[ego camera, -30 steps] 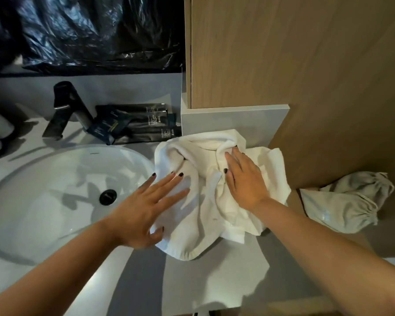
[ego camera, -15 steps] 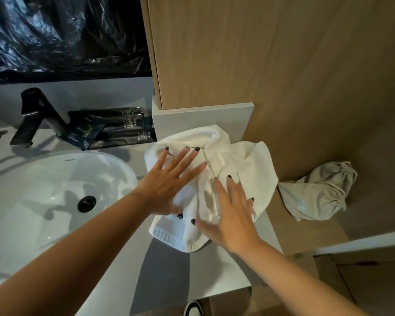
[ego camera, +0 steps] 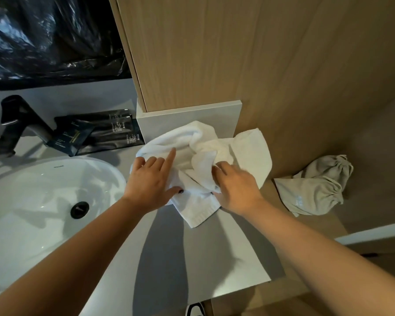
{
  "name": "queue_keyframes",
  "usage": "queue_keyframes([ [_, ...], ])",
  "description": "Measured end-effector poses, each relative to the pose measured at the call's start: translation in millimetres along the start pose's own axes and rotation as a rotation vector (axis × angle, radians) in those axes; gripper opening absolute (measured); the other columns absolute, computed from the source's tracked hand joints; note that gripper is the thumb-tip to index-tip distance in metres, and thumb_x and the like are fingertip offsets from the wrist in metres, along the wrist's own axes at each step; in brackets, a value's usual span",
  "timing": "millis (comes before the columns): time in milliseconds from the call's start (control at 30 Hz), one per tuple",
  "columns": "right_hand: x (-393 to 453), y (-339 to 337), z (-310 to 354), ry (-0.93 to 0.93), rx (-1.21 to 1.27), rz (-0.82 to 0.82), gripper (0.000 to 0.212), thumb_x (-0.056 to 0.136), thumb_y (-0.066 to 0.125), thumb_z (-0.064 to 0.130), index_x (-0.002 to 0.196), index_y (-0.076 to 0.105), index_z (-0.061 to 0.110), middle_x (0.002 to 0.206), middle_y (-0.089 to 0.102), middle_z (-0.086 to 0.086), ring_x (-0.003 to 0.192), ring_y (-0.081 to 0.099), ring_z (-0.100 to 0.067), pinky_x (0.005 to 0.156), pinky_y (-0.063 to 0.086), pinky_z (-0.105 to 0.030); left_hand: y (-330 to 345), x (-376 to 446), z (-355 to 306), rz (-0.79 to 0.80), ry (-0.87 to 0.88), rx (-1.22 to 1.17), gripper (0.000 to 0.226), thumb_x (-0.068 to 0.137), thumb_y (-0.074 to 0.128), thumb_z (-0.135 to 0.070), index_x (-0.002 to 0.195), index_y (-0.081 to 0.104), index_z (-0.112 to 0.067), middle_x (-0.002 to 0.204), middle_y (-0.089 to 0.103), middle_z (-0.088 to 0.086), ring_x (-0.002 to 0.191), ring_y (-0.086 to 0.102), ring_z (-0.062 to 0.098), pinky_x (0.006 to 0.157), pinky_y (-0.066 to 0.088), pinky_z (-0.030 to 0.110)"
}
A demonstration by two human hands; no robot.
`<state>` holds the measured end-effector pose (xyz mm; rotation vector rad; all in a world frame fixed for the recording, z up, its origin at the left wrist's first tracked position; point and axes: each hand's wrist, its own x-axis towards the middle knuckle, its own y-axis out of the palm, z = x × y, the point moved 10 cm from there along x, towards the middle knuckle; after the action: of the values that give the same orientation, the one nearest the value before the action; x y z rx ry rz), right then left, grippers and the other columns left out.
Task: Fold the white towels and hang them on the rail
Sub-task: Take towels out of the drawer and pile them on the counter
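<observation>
A crumpled white towel (ego camera: pixel 244 147) lies bunched on the grey counter (ego camera: pixel 192 258), pushed against the low grey backsplash block. My left hand (ego camera: pixel 151 181) rests on the towel's left side, with the index finger stretched out, the other fingers curled and the thumb pinching its lower edge. My right hand (ego camera: pixel 235 185) has its fingers curled into a fold at the towel's middle. One corner of the towel sticks out below both hands. No rail is in view.
A white sink basin (ego camera: pixel 39 201) with a black drain and a black faucet (ego camera: pixel 16 124) sits left. Dark sachets (ego camera: pixel 100 133) lie behind it. A beige drawstring bag (ego camera: pixel 317 185) rests on the wooden ledge at right. A wood panel (ego camera: pixel 214 53) rises behind.
Both hands went from lying flat with spread fingers on the towel to curling and gripping its folds. The towel has bunched up more, and its lower corner has shifted.
</observation>
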<state>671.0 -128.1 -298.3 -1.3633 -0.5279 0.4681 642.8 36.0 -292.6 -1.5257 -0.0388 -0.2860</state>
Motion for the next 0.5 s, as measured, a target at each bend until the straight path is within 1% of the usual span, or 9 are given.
queue_keyframes([
  [33,3,-4,0,-0.019,-0.040,-0.050,0.061,0.062,0.082,0.020,0.117,0.060,0.007,0.108,0.061,-0.015,0.082,0.061,-0.039,0.061,0.050,-0.042,-2,1,-1,-0.016,-0.010,0.005,0.109,0.075,0.069,-0.065,0.156,0.023,-0.009,0.099,0.067,0.004,0.092,0.062,0.029,0.090,0.038,0.046],
  [100,12,-1,1,-0.014,-0.112,-0.080,0.084,0.056,0.084,0.026,0.131,0.053,0.006,0.133,0.053,-0.022,0.111,0.056,-0.045,0.081,0.051,-0.054,-7,7,-4,-0.052,-0.003,0.033,0.120,0.070,0.073,-0.065,0.158,0.012,-0.011,0.099,0.066,0.005,0.090,0.063,0.028,0.090,0.039,0.047],
  [167,22,14,-3,0.052,-0.103,0.002,0.102,0.065,0.078,0.038,0.151,0.028,0.014,0.159,0.018,-0.019,0.141,0.024,-0.049,0.104,0.031,-0.069,-9,14,-12,-0.097,0.069,0.067,0.122,0.068,0.072,-0.066,0.159,0.006,-0.018,0.128,0.059,0.012,0.112,0.059,0.033,0.098,0.038,0.054],
  [200,26,23,-6,0.074,-0.073,0.042,0.105,0.071,0.072,0.045,0.155,0.012,0.021,0.163,-0.001,-0.013,0.146,0.006,-0.048,0.108,0.020,-0.072,-7,17,-18,-0.102,0.129,0.086,0.118,0.069,0.068,-0.068,0.158,0.006,-0.022,0.148,0.045,0.015,0.131,0.048,0.035,0.104,0.034,0.060],
  [233,31,31,-9,0.081,-0.037,0.069,0.106,0.076,0.065,0.051,0.155,-0.002,0.029,0.162,-0.016,-0.006,0.147,-0.007,-0.046,0.109,0.011,-0.074,-2,20,-23,-0.083,0.186,0.110,0.113,0.072,0.060,-0.074,0.158,0.005,-0.027,0.160,0.026,0.016,0.145,0.030,0.036,0.109,0.027,0.066],
  [267,36,36,-10,0.076,-0.004,0.083,0.105,0.078,0.060,0.057,0.152,-0.011,0.035,0.160,-0.024,-0.001,0.146,-0.014,-0.044,0.109,0.007,-0.074,6,22,-25,-0.044,0.226,0.132,0.109,0.074,0.051,-0.080,0.158,0.002,-0.031,0.165,0.011,0.014,0.151,0.013,0.037,0.110,0.020,0.071],
  [333,44,43,-13,0.061,0.030,0.096,0.103,0.079,0.053,0.067,0.150,-0.017,0.042,0.157,-0.034,0.004,0.145,-0.020,-0.042,0.108,0.005,-0.075,25,26,-24,0.023,0.235,0.145,0.106,0.074,0.040,-0.086,0.157,-0.004,-0.036,0.166,-0.001,0.012,0.151,-0.003,0.041,0.108,0.014,0.077],
  [400,48,48,-15,0.052,0.049,0.104,0.101,0.079,0.047,0.073,0.149,-0.020,0.043,0.156,-0.036,0.006,0.146,-0.020,-0.043,0.107,0.006,-0.075,37,29,-19,0.015,0.192,0.125,0.104,0.075,0.038,-0.086,0.157,-0.004,-0.038,0.166,0.001,0.011,0.151,-0.002,0.043,0.107,0.012,0.077],
  [500,53,51,-20,0.048,0.072,0.082,0.102,0.079,0.040,0.077,0.145,-0.030,0.043,0.159,-0.030,0.006,0.146,-0.016,-0.045,0.106,0.009,-0.076,44,33,-15,-0.042,0.143,0.093,0.100,0.077,0.041,-0.081,0.157,0.002,-0.037,0.166,0.007,0.012,0.151,0.004,0.041,0.110,0.009,0.075],
])
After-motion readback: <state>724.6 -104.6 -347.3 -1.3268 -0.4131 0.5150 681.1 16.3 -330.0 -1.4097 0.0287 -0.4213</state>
